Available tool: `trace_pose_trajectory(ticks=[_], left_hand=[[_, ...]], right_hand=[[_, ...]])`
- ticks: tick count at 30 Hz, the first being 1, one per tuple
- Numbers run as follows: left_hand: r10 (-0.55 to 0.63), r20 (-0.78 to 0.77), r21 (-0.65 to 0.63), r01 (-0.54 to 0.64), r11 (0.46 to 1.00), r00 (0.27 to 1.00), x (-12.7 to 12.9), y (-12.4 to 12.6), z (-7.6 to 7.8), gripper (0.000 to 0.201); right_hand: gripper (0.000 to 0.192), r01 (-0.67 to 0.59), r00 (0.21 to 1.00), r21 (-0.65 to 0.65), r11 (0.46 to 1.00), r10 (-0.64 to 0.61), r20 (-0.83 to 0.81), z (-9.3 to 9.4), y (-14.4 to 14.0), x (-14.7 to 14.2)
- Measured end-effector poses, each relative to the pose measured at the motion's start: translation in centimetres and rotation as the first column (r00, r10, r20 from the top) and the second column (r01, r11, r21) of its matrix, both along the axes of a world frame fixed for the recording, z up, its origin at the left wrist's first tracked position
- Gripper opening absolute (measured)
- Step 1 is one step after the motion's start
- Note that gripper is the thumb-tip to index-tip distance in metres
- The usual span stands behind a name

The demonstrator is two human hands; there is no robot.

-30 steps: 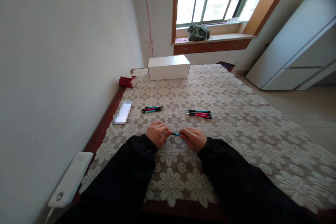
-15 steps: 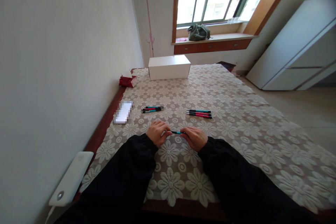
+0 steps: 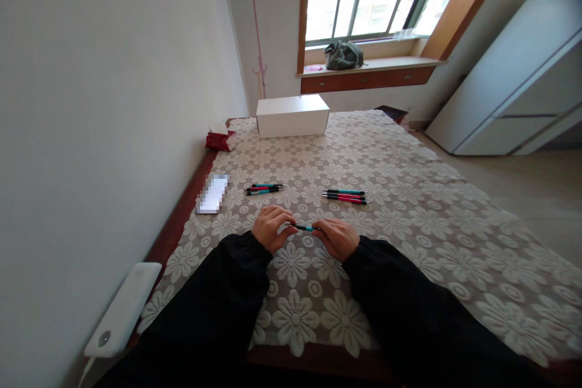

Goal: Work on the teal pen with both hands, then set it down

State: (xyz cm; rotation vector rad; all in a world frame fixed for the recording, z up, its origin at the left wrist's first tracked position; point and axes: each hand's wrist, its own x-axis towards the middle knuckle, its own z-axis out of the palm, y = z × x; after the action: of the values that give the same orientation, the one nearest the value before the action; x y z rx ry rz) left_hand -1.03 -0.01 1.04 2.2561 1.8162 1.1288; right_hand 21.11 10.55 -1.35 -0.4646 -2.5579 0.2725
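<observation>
My left hand point(image 3: 271, 227) and my right hand point(image 3: 339, 237) hold one teal and black pen point(image 3: 304, 228) between them, each pinching one end, just above the flowered lace cloth point(image 3: 409, 206). Both sleeves are black. Beyond my left hand lies a small group of pens point(image 3: 265, 188), teal, red and black. Beyond my right hand lies another group of pens point(image 3: 345, 196), side by side.
A white box point(image 3: 292, 115) stands at the far end of the cloth, a red tissue pack point(image 3: 220, 139) to its left. A blurred white card point(image 3: 213, 194) lies near the wall. A white power bank point(image 3: 123, 309) rests at the near left edge. A white cabinet point(image 3: 513, 91) stands at right.
Both hands, with the pen between them, have drifted slightly away from me. The groups of pens on the cloth have not moved.
</observation>
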Motion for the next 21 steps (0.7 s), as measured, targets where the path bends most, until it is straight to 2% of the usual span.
trace_pose_trajectory(ticks=[3,6,11,17,21], left_hand=[[0.038,0.008,-0.016,-0.038,0.999,0.999,0.0,0.0,0.0,0.027],[0.017,-0.033,-0.037,-0.018,0.999,0.999,-0.2,0.1,-0.3,0.03],[-0.019,-0.04,0.029,0.02,0.999,0.999,-0.2,0.2,-0.7,0.024],[0.004,-0.029,0.072,-0.002,0.997,1.0,0.1,-0.1,0.2,0.025],[0.058,-0.022,0.027,-0.057,0.998,0.998,0.0,-0.1,0.3,0.025]], right_hand=[[0.035,0.004,1.0,0.014,1.0,-0.003,-0.021,0.0,0.0,0.0],[0.035,0.004,1.0,0.025,1.0,-0.003,-0.022,0.1,0.0,-0.1],[0.035,-0.005,0.999,0.001,1.0,0.005,0.035,0.1,-0.1,-0.1],[0.037,0.029,1.0,-0.027,0.999,-0.029,-0.002,0.2,-0.2,0.0],[0.038,0.024,0.999,0.019,1.0,-0.023,-0.039,0.3,0.1,0.0]])
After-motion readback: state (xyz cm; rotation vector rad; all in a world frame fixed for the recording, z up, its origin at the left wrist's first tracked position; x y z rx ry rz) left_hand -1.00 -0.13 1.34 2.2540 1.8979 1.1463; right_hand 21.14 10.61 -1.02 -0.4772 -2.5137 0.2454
